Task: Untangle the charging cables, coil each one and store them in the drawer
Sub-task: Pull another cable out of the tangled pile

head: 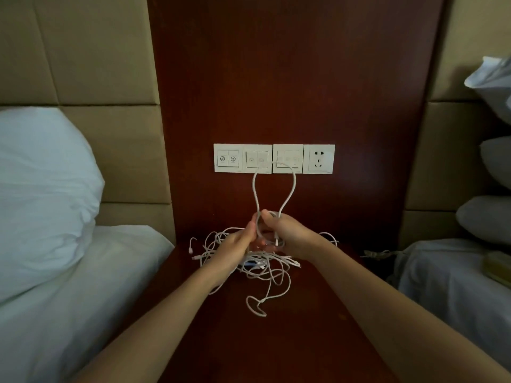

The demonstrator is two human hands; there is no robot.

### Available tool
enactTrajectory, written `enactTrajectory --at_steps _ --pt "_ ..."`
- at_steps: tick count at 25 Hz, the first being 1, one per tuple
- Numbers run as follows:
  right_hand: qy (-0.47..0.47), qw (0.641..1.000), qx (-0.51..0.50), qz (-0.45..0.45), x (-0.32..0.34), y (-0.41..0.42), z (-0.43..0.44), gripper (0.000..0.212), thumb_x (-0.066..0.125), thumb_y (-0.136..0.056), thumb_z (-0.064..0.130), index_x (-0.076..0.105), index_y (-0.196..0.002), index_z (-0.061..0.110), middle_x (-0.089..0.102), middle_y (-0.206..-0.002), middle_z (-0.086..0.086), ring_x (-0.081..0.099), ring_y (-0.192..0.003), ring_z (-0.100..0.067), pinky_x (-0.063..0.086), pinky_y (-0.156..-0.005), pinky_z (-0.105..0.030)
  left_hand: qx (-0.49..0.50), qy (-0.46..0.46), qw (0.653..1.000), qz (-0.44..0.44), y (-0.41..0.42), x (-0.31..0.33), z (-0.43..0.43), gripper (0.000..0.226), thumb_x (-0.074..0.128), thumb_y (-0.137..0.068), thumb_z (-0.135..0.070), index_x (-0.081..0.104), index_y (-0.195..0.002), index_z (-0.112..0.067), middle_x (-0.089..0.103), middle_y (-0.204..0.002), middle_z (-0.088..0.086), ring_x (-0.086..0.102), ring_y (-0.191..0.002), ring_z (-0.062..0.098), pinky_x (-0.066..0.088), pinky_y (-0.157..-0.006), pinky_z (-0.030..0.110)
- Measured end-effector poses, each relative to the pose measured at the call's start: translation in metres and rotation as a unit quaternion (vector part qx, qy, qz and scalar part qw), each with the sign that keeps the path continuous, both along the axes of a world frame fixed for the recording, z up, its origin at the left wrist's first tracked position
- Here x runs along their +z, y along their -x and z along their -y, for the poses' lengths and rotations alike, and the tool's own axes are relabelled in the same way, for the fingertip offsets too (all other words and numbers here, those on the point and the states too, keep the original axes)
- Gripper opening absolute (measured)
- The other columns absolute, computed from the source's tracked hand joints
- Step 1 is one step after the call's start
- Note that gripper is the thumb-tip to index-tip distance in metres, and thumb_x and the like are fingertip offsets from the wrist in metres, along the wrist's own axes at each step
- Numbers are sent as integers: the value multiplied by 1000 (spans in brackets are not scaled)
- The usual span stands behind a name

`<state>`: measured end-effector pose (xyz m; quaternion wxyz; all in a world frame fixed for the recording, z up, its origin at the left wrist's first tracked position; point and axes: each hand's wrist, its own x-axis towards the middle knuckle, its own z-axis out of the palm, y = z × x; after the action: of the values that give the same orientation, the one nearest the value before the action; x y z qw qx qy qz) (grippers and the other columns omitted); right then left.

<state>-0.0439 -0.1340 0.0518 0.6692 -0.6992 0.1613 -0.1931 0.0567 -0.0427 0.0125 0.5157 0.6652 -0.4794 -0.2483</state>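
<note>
Above tangled cables (pixel 265 265) on the bench (pixel 312 335), left hand (pixel 235 244) and right hand (pixel 289 233) both grip a white cable loop (pixel 289 193).

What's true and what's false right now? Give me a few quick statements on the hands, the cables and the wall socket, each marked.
1. Both the left hand and the right hand hold a white cable. True.
2. The tangle of cables lies on the bed. False: it lies on the dark wooden nightstand.
3. A plug sits in the wall socket. False: the socket is empty.
4. A loop of the white cable rises above the hands. True.
5. A white pillow lies to the left. True.
</note>
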Motion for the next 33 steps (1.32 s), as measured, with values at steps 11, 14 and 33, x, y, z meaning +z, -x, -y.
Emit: enactTrajectory --at_steps 11,14,33 --pt "-147 956 -109 230 83 45 23 36 23 -104 30 47 -88 9 58 -59 -6 44 -42 -10 27 -35 -15 -40 -226 964 136 -48 -34 13 28 52 -93 -31 70 -75 -21 61 -93 -4 54 -89 9 38 -83 26" --pt "-193 949 -131 212 66 49 23 37 23 -104 31 47 -89 7 57 -61 -7 42 -41 -10 28 -34 -16 -95 -254 931 244 -37 -1 13 28 57 -91 -33 73 -84 -11 56 -76 -2 54 -71 11 41 -70 23" --pt "-174 951 -92 240 87 50 -3 38 23 -104 30 50 -94 6 60 -67 -8 44 -43 -10 30 -35 -16 0 11 998 -62 33 21 29 20 38 -101 -21 55 -95 -13 59 -86 4 49 -52 6 40 -47 16"
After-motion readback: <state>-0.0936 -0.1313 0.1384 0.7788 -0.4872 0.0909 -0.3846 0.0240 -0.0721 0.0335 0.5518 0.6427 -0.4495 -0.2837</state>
